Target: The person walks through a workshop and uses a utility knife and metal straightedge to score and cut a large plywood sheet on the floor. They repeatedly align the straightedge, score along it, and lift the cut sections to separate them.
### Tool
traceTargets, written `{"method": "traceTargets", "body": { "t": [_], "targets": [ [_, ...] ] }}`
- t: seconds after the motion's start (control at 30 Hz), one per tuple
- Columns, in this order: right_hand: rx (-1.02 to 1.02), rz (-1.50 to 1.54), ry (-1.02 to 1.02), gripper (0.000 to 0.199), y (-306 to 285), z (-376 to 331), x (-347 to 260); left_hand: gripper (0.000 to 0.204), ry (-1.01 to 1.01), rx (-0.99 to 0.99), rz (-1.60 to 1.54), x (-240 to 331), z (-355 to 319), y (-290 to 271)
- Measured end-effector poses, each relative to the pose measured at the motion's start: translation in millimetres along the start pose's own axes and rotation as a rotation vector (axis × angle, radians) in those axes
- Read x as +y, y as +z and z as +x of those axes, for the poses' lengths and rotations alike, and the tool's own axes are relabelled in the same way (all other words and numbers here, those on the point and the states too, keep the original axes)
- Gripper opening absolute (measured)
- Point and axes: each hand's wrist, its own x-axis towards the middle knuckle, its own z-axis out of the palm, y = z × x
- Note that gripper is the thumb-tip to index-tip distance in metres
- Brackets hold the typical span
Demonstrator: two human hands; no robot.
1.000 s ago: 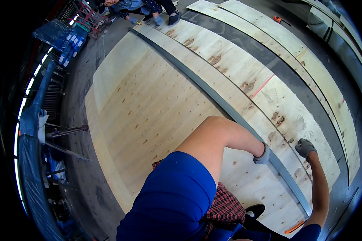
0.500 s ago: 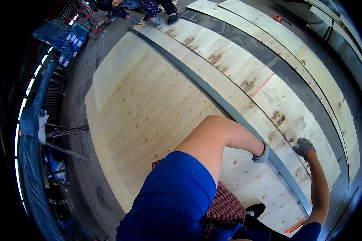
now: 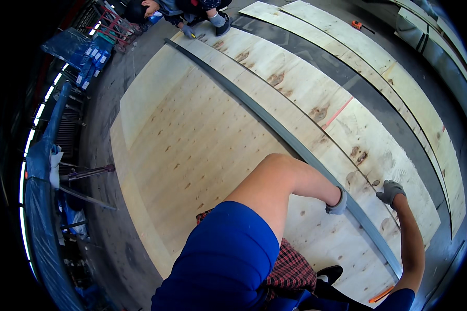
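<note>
My grey-gloved left hand [image 3: 337,203], mostly hidden behind my arm, presses the long grey metal strip [image 3: 275,126] crossing the pale plywood sheet [image 3: 192,150]; its grip I cannot tell; my gloved right hand [image 3: 389,191] rests spread just right of it

- A grey concrete floor [image 3: 104,155] ran along the left and under everything, dull and scuffed.
- Large pale plywood sheets [image 3: 192,135] lay flat across the middle, knots showing.
- More narrow plywood strips [image 3: 379,57] lay to the far right, with dark floor gaps [image 3: 394,135] between them.
- On the left edge, blue tarpaulin [image 3: 41,217] hung over a barrier, with bright daylight [image 3: 23,176] coming through beside it.
- A blue crate stack [image 3: 85,54] stood at the far left near a red metal frame [image 3: 111,26].
- Another person [image 3: 192,10] crouched at the far end.
- A small orange tool [image 3: 356,24] lay far right.
</note>
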Motion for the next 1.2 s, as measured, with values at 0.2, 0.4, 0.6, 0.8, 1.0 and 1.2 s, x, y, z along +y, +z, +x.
{"method": "traceTargets", "body": {
  "t": [0.2, 0.4, 0.6, 0.8, 1.0, 1.2],
  "targets": [
    [-0.007, -0.014, 0.001, 0.058, 4, 4, 4, 0.026, 0.013, -0.032, 0.003, -2, 1, -2],
    [-0.031, -0.021, -0.007, 0.059, 2, 4, 2, 0.025, 0.014, -0.029, -0.015, -4, 6, 6],
    [-0.037, -0.021, -0.009, 0.061, 3, 7, 4, 0.025, 0.02, 0.005, 0.003, -3, 5, 5],
    [-0.031, -0.035, -0.019, 0.06, 4, 8, 3, 0.024, 0.002, -0.006, -0.002, -3, 0, 4],
    [-0.056, -0.042, -0.025, 0.061, 2, 10, -3, 0.025, 0.002, 0.0, 0.02, 1, -5, 4],
    [-0.104, -0.045, -0.004, 0.063, -5, 3, 2, 0.025, 0.017, -0.071, 0.017, 0, -4, -15]
  ]
}}
